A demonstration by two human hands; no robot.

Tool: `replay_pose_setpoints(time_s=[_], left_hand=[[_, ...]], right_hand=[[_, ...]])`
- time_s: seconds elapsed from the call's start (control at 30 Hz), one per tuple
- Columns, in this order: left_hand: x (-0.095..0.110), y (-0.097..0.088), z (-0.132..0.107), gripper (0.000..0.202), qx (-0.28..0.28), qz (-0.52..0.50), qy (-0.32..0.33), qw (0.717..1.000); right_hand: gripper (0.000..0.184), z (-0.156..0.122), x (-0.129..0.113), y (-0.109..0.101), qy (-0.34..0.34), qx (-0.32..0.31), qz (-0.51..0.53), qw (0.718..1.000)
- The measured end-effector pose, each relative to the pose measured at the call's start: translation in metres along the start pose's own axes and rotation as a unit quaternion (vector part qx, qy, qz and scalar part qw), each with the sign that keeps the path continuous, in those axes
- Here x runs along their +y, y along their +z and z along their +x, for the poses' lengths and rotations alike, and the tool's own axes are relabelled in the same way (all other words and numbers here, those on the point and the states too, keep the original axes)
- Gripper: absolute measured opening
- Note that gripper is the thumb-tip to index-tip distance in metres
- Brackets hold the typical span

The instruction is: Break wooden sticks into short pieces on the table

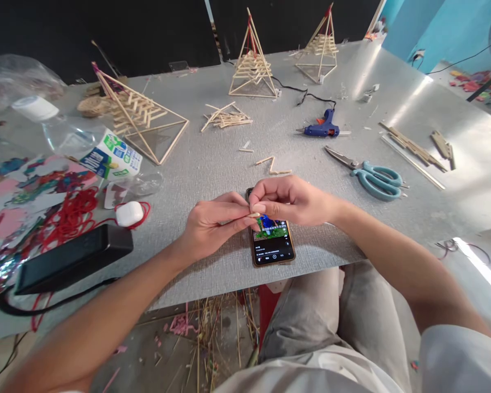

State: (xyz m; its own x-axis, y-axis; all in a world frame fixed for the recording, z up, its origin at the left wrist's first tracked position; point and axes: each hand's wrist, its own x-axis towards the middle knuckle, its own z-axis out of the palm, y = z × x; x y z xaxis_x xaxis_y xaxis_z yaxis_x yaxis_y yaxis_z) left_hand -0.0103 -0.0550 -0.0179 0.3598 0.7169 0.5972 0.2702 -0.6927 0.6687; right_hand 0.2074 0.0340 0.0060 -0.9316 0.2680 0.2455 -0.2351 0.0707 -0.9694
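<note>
My left hand and my right hand meet fingertip to fingertip just above a phone that lies screen-up near the table's front edge. Both pinch a small light stick piece between them; most of it is hidden by the fingers. A zigzag of glued sticks lies just beyond the hands. Further back is a loose pile of sticks.
Three stick pyramids stand on the grey table: left, middle, far right. A blue glue gun, teal scissors, stick strips, a plastic bottle, red string, a white earbud case and a black box lie around.
</note>
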Motion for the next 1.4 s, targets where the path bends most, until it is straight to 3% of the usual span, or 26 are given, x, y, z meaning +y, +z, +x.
replay_pose_setpoints(time_s=[0.17,0.3,0.5,0.67,0.87,1.0,1.03,1.1,1.2,1.27,1.33,1.4], left_hand=[[-0.004,-0.001,0.0,0.025,0.011,0.02,0.031,0.999],[-0.003,0.001,-0.002,0.027,-0.031,0.019,0.049,0.998],[-0.007,0.002,-0.004,0.03,-0.008,0.022,0.044,0.999],[-0.008,0.0,-0.002,0.025,0.006,0.029,0.005,1.0],[-0.004,0.001,-0.001,0.011,0.089,0.064,-0.08,0.991],[-0.005,0.003,-0.001,0.011,0.152,0.087,-0.107,0.979],[-0.006,0.003,-0.001,0.012,0.164,0.087,-0.112,0.976],[-0.006,0.004,-0.001,0.016,0.18,0.088,-0.131,0.971],[-0.007,0.005,-0.002,0.021,0.179,0.104,-0.163,0.965],[-0.008,0.005,-0.002,0.023,0.168,0.117,-0.161,0.965],[-0.009,0.005,-0.003,0.021,0.158,0.118,-0.14,0.97],[-0.009,0.005,-0.003,0.017,0.155,0.116,-0.119,0.974]], right_hand=[[0.019,-0.001,0.006,0.002,-0.023,0.038,-0.08,0.996],[0.008,0.0,0.015,0.0,-0.029,0.062,-0.169,0.983],[0.024,0.0,0.01,-0.004,-0.049,0.101,-0.075,0.991],[0.036,-0.002,-0.008,-0.005,-0.043,0.064,0.009,0.997],[0.056,-0.005,-0.02,-0.009,-0.075,0.066,-0.002,0.995],[0.051,-0.008,-0.02,0.003,-0.085,0.102,-0.027,0.991],[0.045,-0.009,-0.019,0.01,-0.081,0.093,-0.052,0.991],[0.035,-0.01,-0.013,0.026,-0.06,0.013,-0.13,0.99],[0.056,-0.01,-0.004,0.041,-0.061,-0.081,-0.271,0.957],[0.054,-0.009,-0.002,0.037,-0.086,-0.036,-0.302,0.949],[0.044,-0.007,-0.001,0.024,-0.117,0.098,-0.31,0.938],[0.038,-0.005,0.0,0.008,-0.124,0.22,-0.343,0.905]])
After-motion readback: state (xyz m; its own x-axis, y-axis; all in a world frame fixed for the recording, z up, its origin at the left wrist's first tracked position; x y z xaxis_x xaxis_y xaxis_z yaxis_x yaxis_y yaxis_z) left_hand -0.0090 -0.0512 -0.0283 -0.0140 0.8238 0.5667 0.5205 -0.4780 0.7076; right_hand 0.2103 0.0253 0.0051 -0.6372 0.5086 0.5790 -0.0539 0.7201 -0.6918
